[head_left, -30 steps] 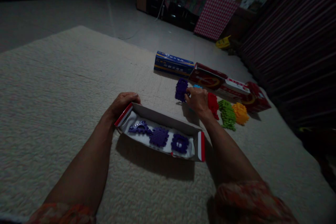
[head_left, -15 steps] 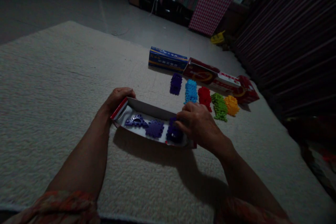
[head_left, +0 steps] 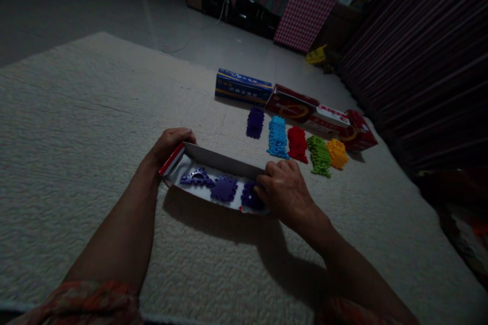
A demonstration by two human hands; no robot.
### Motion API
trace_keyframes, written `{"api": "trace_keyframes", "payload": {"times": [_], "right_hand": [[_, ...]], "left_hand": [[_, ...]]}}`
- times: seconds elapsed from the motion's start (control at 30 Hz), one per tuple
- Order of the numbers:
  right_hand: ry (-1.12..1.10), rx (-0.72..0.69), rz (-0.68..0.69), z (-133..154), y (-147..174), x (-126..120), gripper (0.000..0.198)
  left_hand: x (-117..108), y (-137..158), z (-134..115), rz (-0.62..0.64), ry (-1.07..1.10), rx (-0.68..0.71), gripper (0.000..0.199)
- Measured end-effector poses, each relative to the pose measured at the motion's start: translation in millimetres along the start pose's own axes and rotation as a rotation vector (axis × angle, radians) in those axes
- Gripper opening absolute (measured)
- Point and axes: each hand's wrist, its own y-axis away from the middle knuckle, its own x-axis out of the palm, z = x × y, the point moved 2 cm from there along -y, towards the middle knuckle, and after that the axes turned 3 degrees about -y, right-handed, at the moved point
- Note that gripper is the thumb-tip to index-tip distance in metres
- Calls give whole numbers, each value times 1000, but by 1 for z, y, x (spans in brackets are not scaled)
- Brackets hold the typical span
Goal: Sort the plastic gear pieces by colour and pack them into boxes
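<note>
An open, shallow cardboard box (head_left: 224,156) with a white inside and red end tilts on the bedspread. Gripping its left end is my left hand (head_left: 171,143), with the fingers wrapped behind the far wall. Inside lie purple interlocking plastic pieces: an arched piece (head_left: 197,177) on the left, a square notched piece (head_left: 223,189) in the middle and another purple building piece (head_left: 249,197) at the right. My right hand (head_left: 285,188) reaches into the right end, its fingers closed on that last piece and partly hiding it.
Beyond the box stand piles of purple (head_left: 255,122), blue (head_left: 278,136), red (head_left: 297,143), green (head_left: 319,156) and yellow (head_left: 337,153) pieces. Behind them sit a blue carton (head_left: 243,87) and dark red cartons (head_left: 293,104). A striped curtain (head_left: 412,61) hangs at right.
My right hand has lowered slightly with the purple building piece, which now sits deeper in the box's right end. More of the blue pile shows. My left hand stays on the box.
</note>
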Motion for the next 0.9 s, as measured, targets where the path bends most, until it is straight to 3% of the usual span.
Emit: {"api": "trace_keyframes", "payload": {"times": [0.23,0.37,0.57,0.9], "right_hand": [[-100,-65,-210,-14,-3,-13,17],[-85,86,-333,-53,-47,-7,22],[-27,216,-239,-89,-113,41,34],[34,237,-282,-91,-128,62,32]], "left_hand": [[-1,-1,0,41,20,5,29],[0,0,0,56,45,-10,31],[3,1,-4,45,46,-3,32],[2,1,-2,59,49,-14,30]]}}
